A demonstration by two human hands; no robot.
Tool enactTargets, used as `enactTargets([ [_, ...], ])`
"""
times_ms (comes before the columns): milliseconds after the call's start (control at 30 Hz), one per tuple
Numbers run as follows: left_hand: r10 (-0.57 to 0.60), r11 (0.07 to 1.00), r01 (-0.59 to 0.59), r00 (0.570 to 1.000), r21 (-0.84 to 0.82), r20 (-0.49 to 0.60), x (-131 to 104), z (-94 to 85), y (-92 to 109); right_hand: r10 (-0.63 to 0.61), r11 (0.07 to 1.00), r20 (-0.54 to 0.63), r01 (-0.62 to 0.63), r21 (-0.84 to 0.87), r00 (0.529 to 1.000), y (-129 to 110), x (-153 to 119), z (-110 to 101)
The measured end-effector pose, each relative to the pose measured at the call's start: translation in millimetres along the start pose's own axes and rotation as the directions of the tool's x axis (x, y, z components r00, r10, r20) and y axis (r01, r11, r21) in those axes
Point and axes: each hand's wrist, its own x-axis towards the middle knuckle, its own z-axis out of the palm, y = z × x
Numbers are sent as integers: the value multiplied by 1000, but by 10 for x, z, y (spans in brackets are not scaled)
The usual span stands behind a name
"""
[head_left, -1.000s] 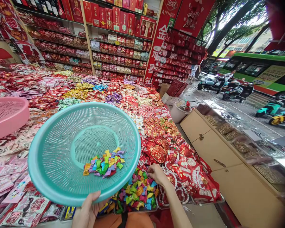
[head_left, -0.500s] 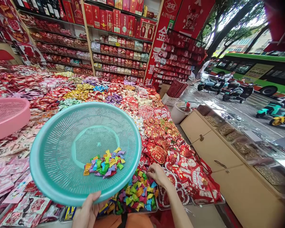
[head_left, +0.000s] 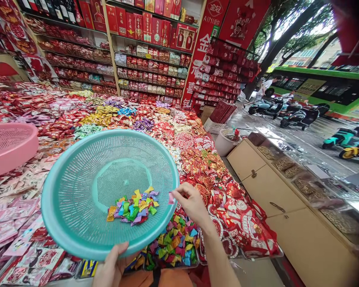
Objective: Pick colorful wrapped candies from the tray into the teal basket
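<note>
- Right hand [head_left: 194,204] has moved up from the candy pile [head_left: 177,244] to the right rim of the teal basket [head_left: 74,199], pinching a pink candy [head_left: 171,198].
- Likely means: one piece picked, not yet in.
- Left hand [head_left: 111,265] clamped on basket's near rim; hands apart.
- Basket: round, perforated, plastic-looking, smooth lip.
- Wrapped candies [head_left: 133,209] on its floor: small, flared ends, mixed colours.

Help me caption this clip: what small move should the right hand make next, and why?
Probably ease slightly inward and let the pink wrapped piece drop into the turquoise basket: the right hand pinches it at the basket's right rim, colourful wrapped pieces lie inside, and the left hand supports the near rim.
</note>
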Motion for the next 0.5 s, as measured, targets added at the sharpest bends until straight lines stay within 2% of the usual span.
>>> enactTargets([
  [133, 23, 1000, -23, 1000, 12, -15, -59, 29, 11, 38, 981, 66, -25, -191, 997, 25, -5, 429],
  [267, 40, 999, -40, 999, 12, -25, -79, 45, 16, 78, 937, 125, -30, -348, 989, 53, -74, 660],
  [367, 29, 1000, -29, 999, -4, -18, -24, 14, -10, 65, 941, 139, -15, -337, 988, 29, -96, 657],
  [433, 3, 1000, -3, 1000, 1, -23, 29, -30, -36, 26, 962, 104, 3, -273, 994, 29, -90, 551],
  [500, -7, 1000, 8, 999, 10, -31, 67, -72, -52, -11, 981, 19, 15, -195, 1000, 86, -81, 368],
])
